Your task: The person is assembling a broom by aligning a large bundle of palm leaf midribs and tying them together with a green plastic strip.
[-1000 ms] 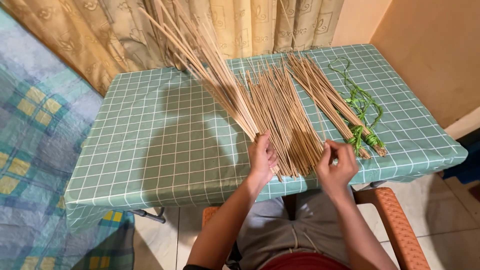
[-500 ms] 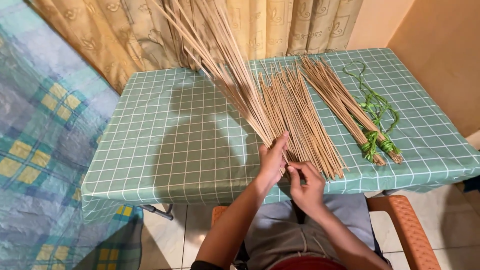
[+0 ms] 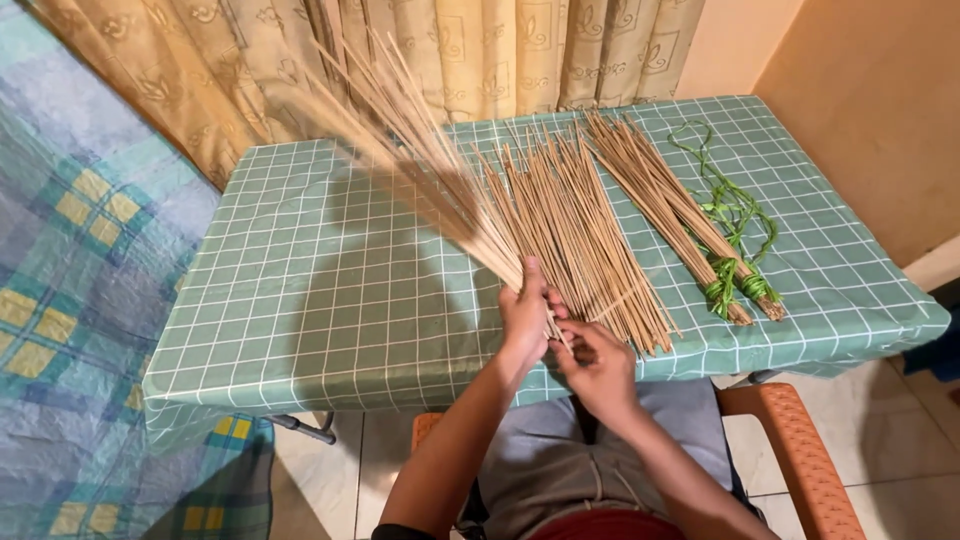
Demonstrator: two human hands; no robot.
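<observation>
Left hand [image 3: 525, 318] grips fanned sticks [image 3: 420, 165] (table edge [image 3: 420, 375] near).

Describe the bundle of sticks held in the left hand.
The bundle is a sheaf of long, thin, pale tan sticks, like dried leaf ribs. The left hand grips its lower end at the table's near edge, and the right hand touches that end from below. It slants up and away to the left, fanning out toward the curtain. The tips look blurred. It casts a shadow on the green checked tablecloth.

A home room: patterned curtains [image 3: 480, 50], a checked tablecloth on the table [image 3: 300, 300], a plaid bedspread [image 3: 70, 300].
</observation>
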